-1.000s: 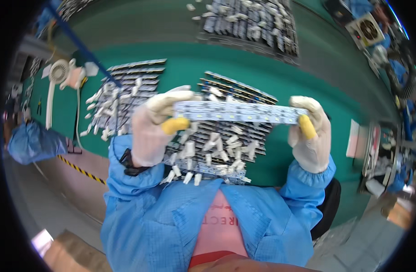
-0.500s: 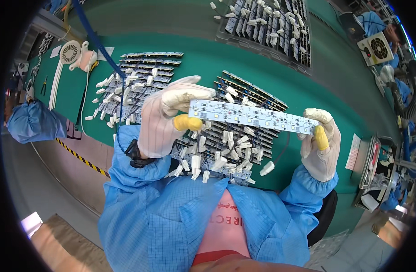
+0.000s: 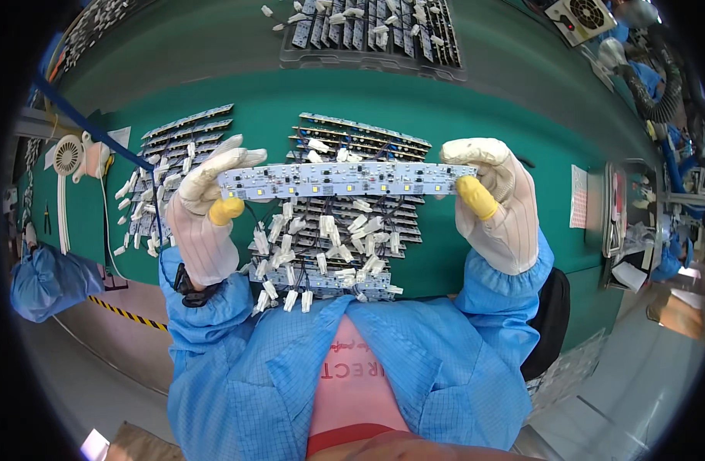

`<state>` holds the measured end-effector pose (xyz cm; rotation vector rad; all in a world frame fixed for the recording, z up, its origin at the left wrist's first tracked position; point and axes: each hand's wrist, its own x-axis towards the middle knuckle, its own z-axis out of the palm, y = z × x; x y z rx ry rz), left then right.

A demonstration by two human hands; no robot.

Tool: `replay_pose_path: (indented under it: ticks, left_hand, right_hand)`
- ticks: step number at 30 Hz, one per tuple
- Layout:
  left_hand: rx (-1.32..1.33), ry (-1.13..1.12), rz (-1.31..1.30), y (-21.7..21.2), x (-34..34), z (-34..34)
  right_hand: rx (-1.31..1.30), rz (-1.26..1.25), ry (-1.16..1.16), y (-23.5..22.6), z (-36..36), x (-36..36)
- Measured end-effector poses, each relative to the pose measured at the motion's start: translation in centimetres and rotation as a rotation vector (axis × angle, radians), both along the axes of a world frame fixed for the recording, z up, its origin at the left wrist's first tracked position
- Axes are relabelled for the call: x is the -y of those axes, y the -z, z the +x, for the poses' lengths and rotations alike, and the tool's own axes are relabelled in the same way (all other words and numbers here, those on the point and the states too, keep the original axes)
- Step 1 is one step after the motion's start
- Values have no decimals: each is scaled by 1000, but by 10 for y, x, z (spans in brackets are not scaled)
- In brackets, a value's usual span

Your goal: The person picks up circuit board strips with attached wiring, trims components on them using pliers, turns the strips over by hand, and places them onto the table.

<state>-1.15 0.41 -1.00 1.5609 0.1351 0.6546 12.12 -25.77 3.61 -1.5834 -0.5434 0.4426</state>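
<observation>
A long white LED circuit board (image 3: 345,180) is held up level between my two gloved hands, its face with small yellowish LEDs and dark chips turned to me. My left hand (image 3: 210,203) pinches its left end, the yellow-covered thumb on the lower edge. At the right end, my right hand (image 3: 491,192) grips in the same way. Below and behind it lies a stack of similar boards (image 3: 368,284) with dark wires and white plug connectors (image 3: 329,227), partly hidden by the held board. Another row of such boards (image 3: 187,127) lies to the left.
A clear plastic tray (image 3: 368,61) full of boards stands at the far side. On the left are a small white fan (image 3: 68,156), pliers (image 3: 47,219) and a hanging blue cord (image 3: 91,127). A metal bin (image 3: 614,207) stands right. Another person's blue sleeve (image 3: 56,280) shows far left.
The board has gone from tilted, right end lower, to nearly level. It now sits further left in view, as does the whole scene. Both hands keep hold of it.
</observation>
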Motion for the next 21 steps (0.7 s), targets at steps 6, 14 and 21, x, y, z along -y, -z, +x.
replay_pose_path:
  ticks: [6, 14, 21]
  left_hand:
    - [-253, -20, 81, -11, -2, 2]
    - [-140, -61, 19, -2, -2, 2]
    - [-290, -103, 411, -9, -11, 11]
  right_hand:
    - [-175, 173, -117, 7, 5, 7]
    - [-107, 5, -103, -9, 1, 5]
    - [-175, 23, -255, -15, 2, 6]
